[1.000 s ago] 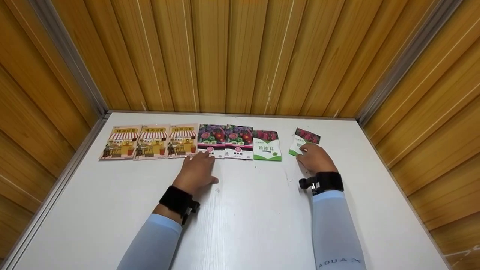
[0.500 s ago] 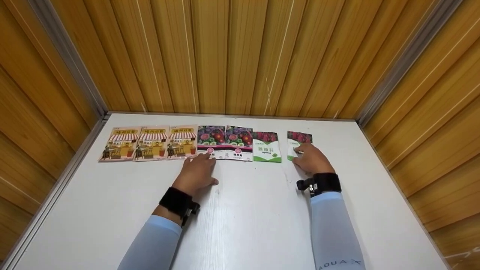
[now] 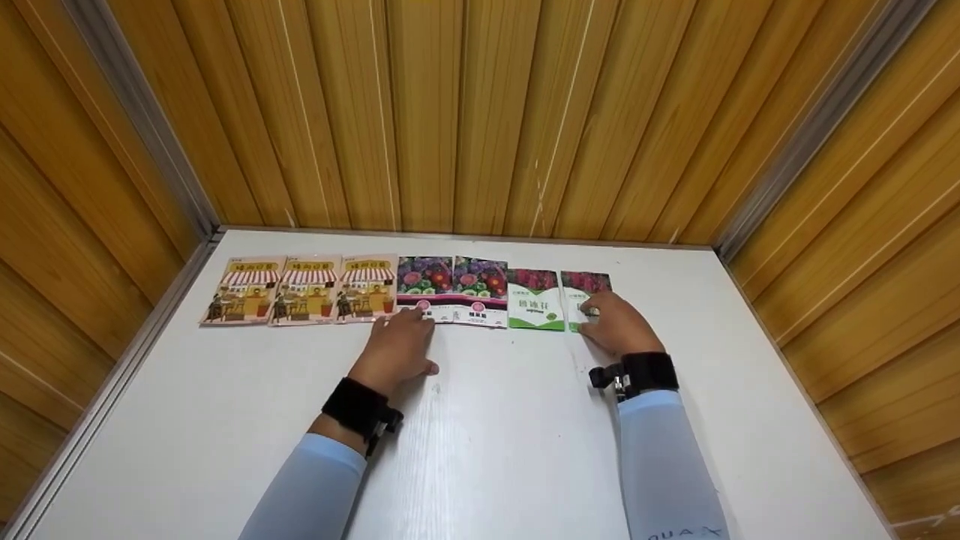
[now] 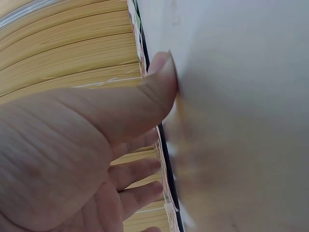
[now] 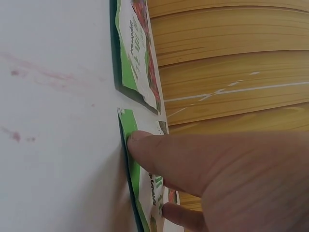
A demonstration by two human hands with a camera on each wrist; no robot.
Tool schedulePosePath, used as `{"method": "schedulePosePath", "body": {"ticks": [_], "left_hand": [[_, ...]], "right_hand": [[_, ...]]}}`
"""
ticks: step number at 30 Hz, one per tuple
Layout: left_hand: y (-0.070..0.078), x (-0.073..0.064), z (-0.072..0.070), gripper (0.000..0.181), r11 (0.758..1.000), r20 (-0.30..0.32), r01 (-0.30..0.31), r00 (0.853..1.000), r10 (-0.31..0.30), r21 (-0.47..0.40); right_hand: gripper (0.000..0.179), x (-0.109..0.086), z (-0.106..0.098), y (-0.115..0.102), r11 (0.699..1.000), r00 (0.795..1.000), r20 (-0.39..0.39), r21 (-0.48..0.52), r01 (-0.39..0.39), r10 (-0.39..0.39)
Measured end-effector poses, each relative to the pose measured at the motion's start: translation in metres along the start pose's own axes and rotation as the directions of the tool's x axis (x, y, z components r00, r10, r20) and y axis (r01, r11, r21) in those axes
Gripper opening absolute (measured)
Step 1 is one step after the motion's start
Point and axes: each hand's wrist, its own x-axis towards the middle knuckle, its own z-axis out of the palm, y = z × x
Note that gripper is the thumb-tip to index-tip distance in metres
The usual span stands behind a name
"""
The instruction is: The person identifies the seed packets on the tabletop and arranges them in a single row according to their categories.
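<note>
My right hand (image 3: 619,326) rests on a green-and-white seed packet (image 3: 586,283) with red flowers, at the right end of a row. In the right wrist view its thumb (image 5: 154,150) presses flat on the packet's green lower edge, and a fingertip touches its face. A matching seed packet (image 3: 535,301) lies just left, a narrow gap between them. My left hand (image 3: 397,349) has its fingertips on the lower edge of a purple-and-pink flower seed packet (image 3: 425,276), its thumb spread out on the table. A second purple-and-pink packet (image 3: 480,289) adjoins it.
Three orange packets with a striped-awning shop picture (image 3: 244,289) make up the row's left end. The white table (image 3: 480,450) reaches back to wood-patterned panel walls (image 3: 480,112), with grey metal posts at the corners.
The right hand has slid its green-and-white packet left toward the matching one, turning it from tilted to straight. My left hand has stayed at the purple-and-pink packet.
</note>
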Motion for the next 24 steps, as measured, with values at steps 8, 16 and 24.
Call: {"method": "schedulePosePath", "body": {"ticks": [8, 16, 24], "left_hand": [[-0.002, 0.002, 0.0, 0.079, 1.0, -0.007, -0.001, 1.0, 0.001, 0.016], [-0.001, 0.0, -0.001, 0.078, 1.0, 0.006, 0.008, 1.0, -0.008, -0.007], [-0.002, 0.0, 0.001, 0.078, 1.0, -0.005, 0.01, 1.0, -0.01, -0.023]], "right_hand": [[0.044, 0.001, -0.001, -0.006, 0.999, 1.0, -0.007, 0.02, 0.029, -0.029], [0.044, 0.001, -0.001, -0.013, 1.0, 1.0, 0.016, 0.011, 0.019, -0.019], [0.046, -0.001, -0.007, -0.019, 1.0, 1.0, -0.011, -0.007, -0.015, 0.015]]}}
